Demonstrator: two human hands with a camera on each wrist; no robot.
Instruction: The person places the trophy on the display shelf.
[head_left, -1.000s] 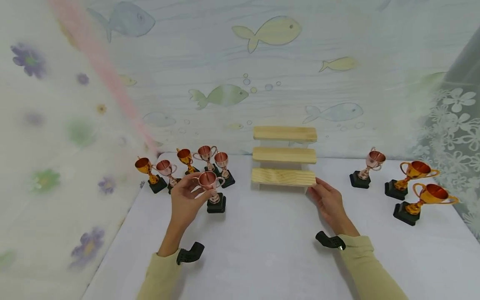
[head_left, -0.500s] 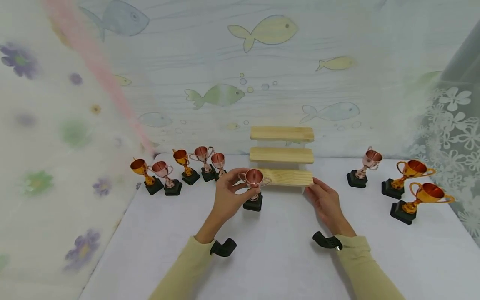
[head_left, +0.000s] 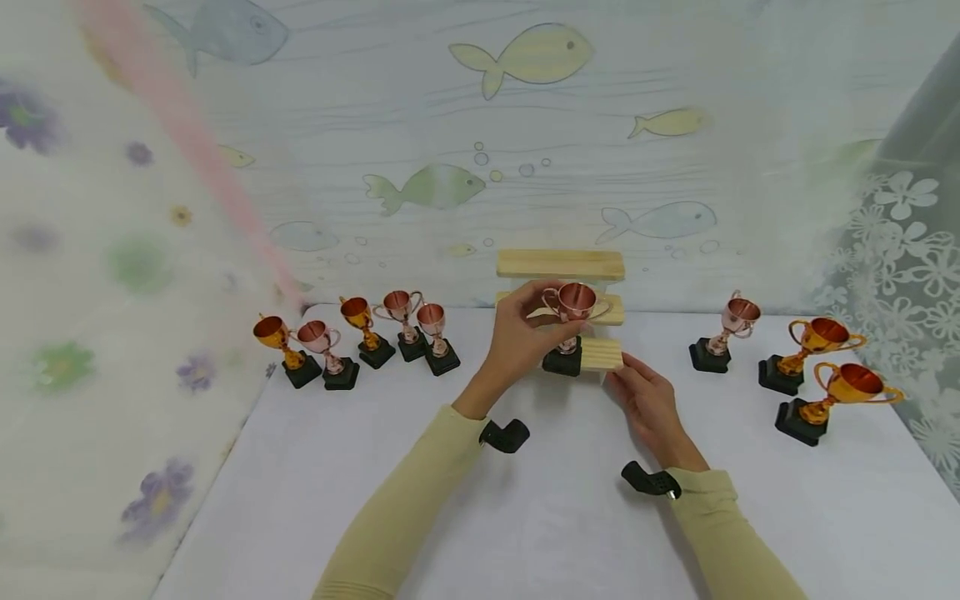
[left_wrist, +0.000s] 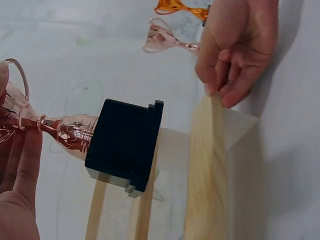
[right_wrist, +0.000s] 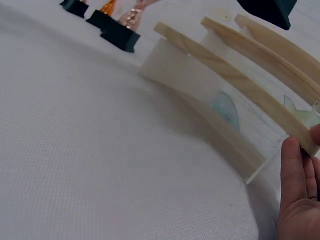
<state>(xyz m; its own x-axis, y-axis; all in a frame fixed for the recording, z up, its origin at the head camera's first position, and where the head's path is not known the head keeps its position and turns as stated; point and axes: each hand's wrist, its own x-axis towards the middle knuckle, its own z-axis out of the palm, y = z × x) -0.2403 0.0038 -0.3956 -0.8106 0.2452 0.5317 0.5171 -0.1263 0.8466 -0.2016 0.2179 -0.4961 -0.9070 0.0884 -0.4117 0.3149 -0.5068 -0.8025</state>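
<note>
Nine trophies (head_left: pixel 577 302), one in hand (head_left: pixel 519 332), three boards (head_left: pixel 560 264)

I wear plain long sleeves in pale yellow-green cloth: my left sleeve (head_left: pixel 401 504) runs smooth along the forearm and gathers into fine creases higher up, while my right sleeve (head_left: pixel 726 533) ends in a loose edge. My left wrist camera (head_left: pixel 506 436) is a black, bent, blunt-ended piece, and my right wrist camera (head_left: pixel 651 481) matches it, with a small silvery glint near the cloth.
</note>
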